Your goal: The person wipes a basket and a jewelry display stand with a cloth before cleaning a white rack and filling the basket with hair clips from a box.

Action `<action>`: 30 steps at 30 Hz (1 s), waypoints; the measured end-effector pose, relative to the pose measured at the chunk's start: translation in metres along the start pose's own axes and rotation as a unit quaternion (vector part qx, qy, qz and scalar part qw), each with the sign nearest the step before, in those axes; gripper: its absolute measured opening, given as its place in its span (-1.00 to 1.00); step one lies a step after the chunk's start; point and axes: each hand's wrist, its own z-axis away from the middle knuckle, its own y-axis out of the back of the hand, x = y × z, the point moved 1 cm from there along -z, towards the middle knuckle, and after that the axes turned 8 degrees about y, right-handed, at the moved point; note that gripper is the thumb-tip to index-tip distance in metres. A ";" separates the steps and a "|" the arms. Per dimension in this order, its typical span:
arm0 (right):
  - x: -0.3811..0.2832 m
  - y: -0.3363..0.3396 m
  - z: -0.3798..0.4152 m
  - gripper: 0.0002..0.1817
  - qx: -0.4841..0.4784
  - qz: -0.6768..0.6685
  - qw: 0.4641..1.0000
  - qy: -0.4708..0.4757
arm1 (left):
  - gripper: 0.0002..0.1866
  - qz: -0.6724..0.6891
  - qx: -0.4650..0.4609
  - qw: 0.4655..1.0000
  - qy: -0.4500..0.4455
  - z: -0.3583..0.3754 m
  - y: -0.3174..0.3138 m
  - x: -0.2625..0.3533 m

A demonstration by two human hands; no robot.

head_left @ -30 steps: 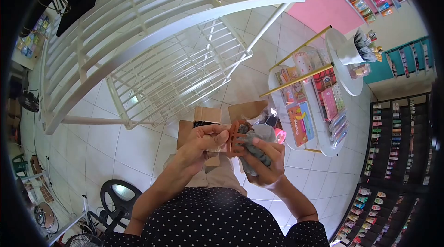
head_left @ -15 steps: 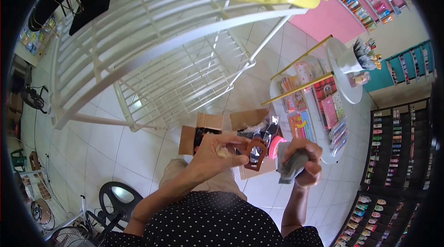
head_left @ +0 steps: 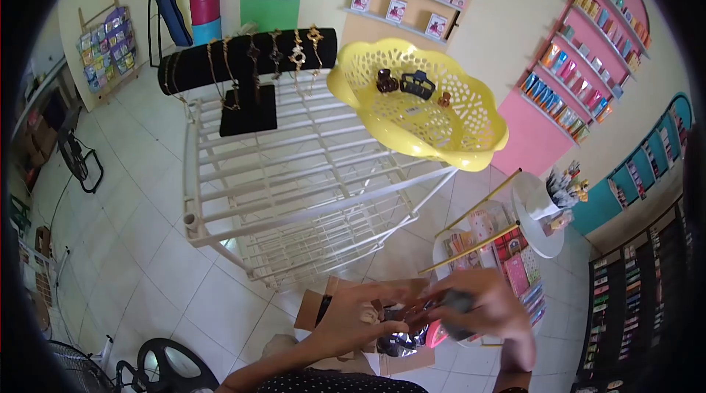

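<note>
My left hand [head_left: 357, 316] is closed, with a brown hair claw clip [head_left: 412, 313] at its fingertips. Something beige [head_left: 370, 313] is tucked inside that palm. My right hand [head_left: 485, 301] is wrapped round a grey cloth [head_left: 457, 311], held right up against the clip; motion blurs both hands. Below them an open cardboard box [head_left: 408, 365] holds dark, shiny plastic-wrapped items, with a pink round object [head_left: 436, 333] beside the cloth. On the white rack, a yellow basket [head_left: 419, 147] contains a black claw clip [head_left: 418, 85], a dark brown one [head_left: 386, 81] and a small brown one [head_left: 444, 99].
The white slatted rack [head_left: 294, 205] stands in front of me, with a black bracelet display [head_left: 198, 69] on its top. To the right is a round tiered stand [head_left: 540, 235] with notebooks. A floor fan [head_left: 77, 161] is at left, and stocked shelves [head_left: 581, 91] line the walls.
The view has tilted up, bringing the whole basket and bracelet display into sight. My right hand has brought the grey cloth leftward to the claw clip in my left hand.
</note>
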 end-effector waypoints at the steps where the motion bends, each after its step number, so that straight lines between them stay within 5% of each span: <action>1: -0.004 0.019 0.000 -0.82 0.093 -0.089 0.991 -0.040 | -0.38 -0.007 0.019 1.000 -0.011 0.002 0.004 0.005; 3: -0.040 0.060 -0.024 -0.88 0.294 -0.316 0.902 -0.028 | -0.38 0.013 0.025 0.999 -0.018 0.004 0.013 0.009; 4: -0.041 0.098 -0.037 -0.90 0.256 -0.200 0.946 -0.015 | -0.37 0.033 0.028 0.999 -0.017 0.004 0.016 0.010; 5: -0.033 0.122 -0.047 -0.84 0.356 -0.080 0.930 -0.033 | -0.37 0.032 0.026 0.999 -0.022 0.004 0.017 0.010; 7: -0.010 0.181 -0.105 -0.67 0.110 0.093 0.989 -0.041 | -0.47 0.032 0.031 0.999 -0.017 0.003 0.015 0.007; 8: -0.007 0.186 -0.128 -0.61 0.060 0.132 0.982 -0.120 | -0.47 0.030 0.026 0.999 -0.022 0.004 0.012 0.006; 10: 0.041 0.180 -0.166 -0.70 0.024 -0.019 0.981 -0.190 | -0.52 0.109 0.006 0.994 -0.021 0.007 0.006 0.003; 11: 0.072 0.178 -0.178 -0.72 -0.058 -0.096 0.990 -0.081 | -0.52 0.107 0.002 0.994 -0.027 0.009 0.007 0.003; 14: 0.125 0.153 -0.205 -0.69 0.034 -0.100 0.942 -0.319 | -0.52 0.068 -0.033 0.997 -0.028 0.016 0.014 0.003; 16: 0.129 0.140 -0.207 -0.65 0.051 0.024 0.951 -0.303 | -0.48 0.065 -0.059 0.994 -0.065 0.017 0.020 -0.004; 20: 0.116 0.127 -0.209 -0.65 0.031 -0.036 0.946 -0.321 | -0.30 0.097 -0.140 0.984 -0.056 0.020 0.034 -0.010; 25: 0.125 0.147 -0.205 -0.65 0.009 0.175 0.973 -0.147 | -0.22 0.190 -0.172 0.965 -0.061 0.008 0.038 -0.011; 26: 0.104 0.150 -0.190 -0.67 0.140 0.312 0.936 -0.083 | -0.22 0.199 -0.161 0.965 -0.061 0.006 0.039 -0.009; 27: 0.070 0.156 -0.178 -0.72 0.120 0.421 0.898 -0.052 | -0.22 0.213 -0.157 0.963 -0.043 0.006 0.039 -0.007; 29: 0.031 0.175 -0.140 -0.69 0.309 0.493 0.813 -0.017 | -0.20 0.191 -0.128 0.972 -0.041 0.005 0.040 0.001; 30: -0.017 0.157 -0.123 -0.68 0.367 0.428 0.822 -0.082 | -0.20 0.198 -0.130 0.971 -0.031 0.004 0.040 0.003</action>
